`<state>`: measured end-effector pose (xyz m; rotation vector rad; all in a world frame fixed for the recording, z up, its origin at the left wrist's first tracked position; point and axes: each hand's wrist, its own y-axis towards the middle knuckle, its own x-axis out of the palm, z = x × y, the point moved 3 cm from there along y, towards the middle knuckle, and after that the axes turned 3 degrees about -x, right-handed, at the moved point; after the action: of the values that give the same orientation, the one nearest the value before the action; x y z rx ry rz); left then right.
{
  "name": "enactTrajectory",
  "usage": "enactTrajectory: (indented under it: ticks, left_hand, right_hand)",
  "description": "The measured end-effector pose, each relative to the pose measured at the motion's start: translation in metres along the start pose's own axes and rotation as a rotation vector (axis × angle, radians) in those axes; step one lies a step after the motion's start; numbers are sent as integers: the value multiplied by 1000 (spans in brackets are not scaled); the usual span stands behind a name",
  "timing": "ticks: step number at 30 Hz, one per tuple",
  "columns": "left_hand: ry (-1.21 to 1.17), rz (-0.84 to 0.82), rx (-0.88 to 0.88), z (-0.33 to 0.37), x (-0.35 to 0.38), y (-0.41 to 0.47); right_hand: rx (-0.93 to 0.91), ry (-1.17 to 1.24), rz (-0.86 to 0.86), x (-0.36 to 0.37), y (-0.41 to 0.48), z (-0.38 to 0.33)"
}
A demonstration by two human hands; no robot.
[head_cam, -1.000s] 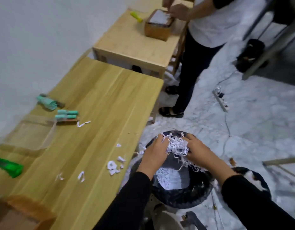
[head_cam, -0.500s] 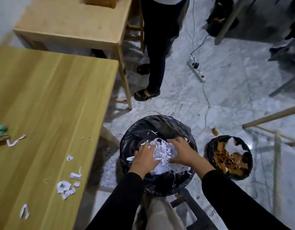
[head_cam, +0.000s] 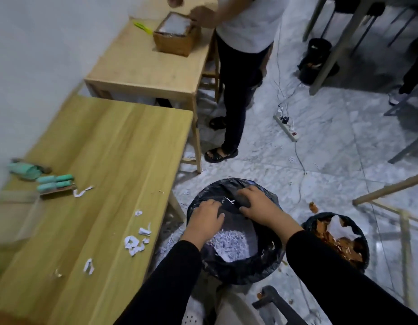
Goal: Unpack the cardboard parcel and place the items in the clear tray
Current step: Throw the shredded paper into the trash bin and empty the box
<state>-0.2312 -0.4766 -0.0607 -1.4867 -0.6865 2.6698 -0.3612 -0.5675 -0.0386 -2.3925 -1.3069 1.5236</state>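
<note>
both hands over the round bin lined with a black plastic bag (head_cam: 229, 268), on the floor just right of the long light-wood table (head_cam: 114, 160). left hand (head_cam: 204, 221) palm down above the bin mouth, fingers spread and loosely curled, nothing held. right hand (head_cam: 259, 207) palm down at the far rim, fingers bent over a fold of the black liner; can't tell if it grips the liner or just rests on it. a few white paper slivers sit between the two hands. pile of white shredded paper (head_cam: 229, 242) lies at the bottom of the bin, below the hands. black long sleeves on both arms.

table: teal cylindrical items (head_cam: 54, 181) near the left edge, beside a rumpled teal bag (head_cam: 25, 170). clear tray (head_cam: 13, 207) is at the far left, blurred, contents not readable. loose white paper scraps (head_cam: 135, 242) scattered near the table's right edge. a sliver of brown at the bottom left corner may be the parcel, can't confirm.

second smaller black-lined bin (head_cam: 339, 240) to the right, holding brown scraps and a white piece. beyond, a second person in a white top and dark trousers (head_cam: 236, 73) stands at a smaller wood table (head_cam: 147, 66), hands at an open brown cardboard box with white filling (head_cam: 176, 34). white power strip (head_cam: 286, 127) lies on the marble floor.
</note>
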Motion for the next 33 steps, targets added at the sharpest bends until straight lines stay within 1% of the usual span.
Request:
enactTrajectory:
  ticks: [3, 7, 9, 11, 13, 14, 16, 18, 20, 23, 25, 29, 33]
  left_hand:
    - [-93, 133, -38, -20, -38, -29]
    - [-196, 357, -174, -79, -77, -80]
    - [-238, 514, -290, -115, -87, -115]
    - [-198, 670, -433, -146, -88, -150]
    - [-137, 782, -592, -169, -79, -179]
    - [-124, 811, -678, -178, -72, -190]
    - [-162, 825, -836, -190, -55, -204]
    - [-267, 840, -953, -196, -44, -207]
    - [-343, 843, -1030, -202, -38, -206]
    - [-325, 790, -1082, -209, -32, -197]
    - [-290, 770, -1071, -209, -33, -186]
    - [-244, 734, -951, -197, -46, -150]
    - [-352, 747, -859, -194, -65, -112]
  right_hand:
    - [-117, -15, 29, -10, 4, -53]
    - [-273, -53, -42, 4, 11, -128]
    - [-354, -79, -83, 25, 11, -164]
    - [-429, -83, -116, 53, 7, -191]
    - [-490, -104, -88, 81, 1, -206]
    - [-511, -143, -60, 96, -1, -210]
    - [-495, -284, 5, 119, 0, -211]
    - [-439, -394, 80, 131, 7, -205]
    - [-380, -386, 116, 132, 17, -201]
    - [-365, -369, 74, 128, 30, -198]
    - [-411, -385, 48, 129, 39, -199]
    - [-527, -387, 21, 136, 54, -211]
    - [-665, -373, -12, 139, 77, -228]
